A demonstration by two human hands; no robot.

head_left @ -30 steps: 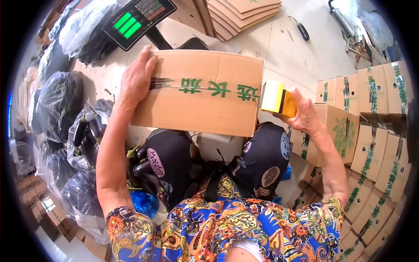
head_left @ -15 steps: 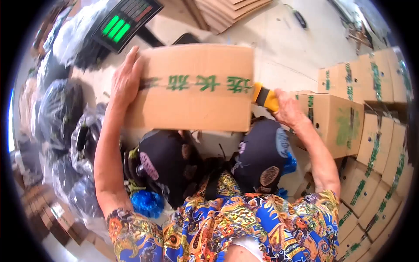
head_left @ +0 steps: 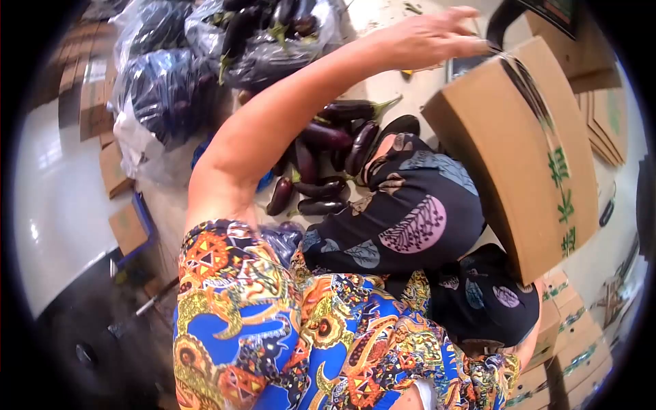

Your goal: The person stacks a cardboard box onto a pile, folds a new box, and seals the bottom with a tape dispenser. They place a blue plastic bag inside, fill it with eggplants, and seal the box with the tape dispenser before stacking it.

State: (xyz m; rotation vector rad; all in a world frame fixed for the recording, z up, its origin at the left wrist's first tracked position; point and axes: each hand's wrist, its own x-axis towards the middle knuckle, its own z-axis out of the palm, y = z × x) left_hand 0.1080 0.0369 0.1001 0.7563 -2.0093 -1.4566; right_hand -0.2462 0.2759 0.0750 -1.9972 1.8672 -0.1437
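Observation:
A taped cardboard box [head_left: 540,157] with green lettering on its tape stands tilted in front of my knees. My left hand [head_left: 437,37] reaches over to the box's far upper corner, fingers stretched out and apart, the lowest fingertips right at the edge where the tape ends. My right hand is hidden behind the box; only a strip of the right arm [head_left: 531,335] shows beside my knee. Below my left forearm, several loose dark purple eggplants [head_left: 328,137] lie on the floor by my leg.
Clear plastic bags of eggplants [head_left: 164,96] fill the upper left. The digital scale [head_left: 557,14] stands behind the box at the upper right. Taped cartons [head_left: 574,335] are stacked at the lower right, with flat cardboard sheets [head_left: 605,130] on the floor further right.
My view has swung left, bringing the loose eggplants into sight. The left hand has come off the box's side, fingers spreading. The right hand and its yellow tape dispenser have gone out of sight.

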